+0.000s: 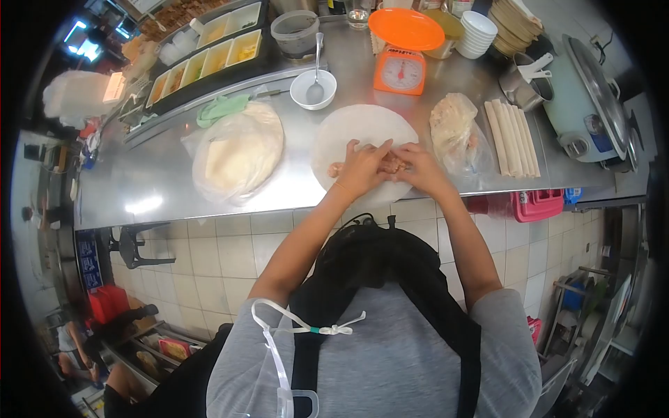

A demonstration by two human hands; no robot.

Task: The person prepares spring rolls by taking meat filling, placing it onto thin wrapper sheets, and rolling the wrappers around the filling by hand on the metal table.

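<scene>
A thin round white wrapper lies flat on the steel counter in front of me. A strip of pinkish meat filling runs across its lower half. My left hand has its thumb and fingers bent against the filling, with part of the strip showing left of it. My right hand presses the filling's right end, fingers closed in around it. The fingertips of both hands nearly meet, and the filling beneath them is partly hidden. To the right sits a clear plastic bag of meat filling.
A bagged stack of wrappers lies left. Several finished white rolls sit right, near a large cooker. Behind are a white bowl with spoon, an orange scale and a topping tray. The counter's front edge is close.
</scene>
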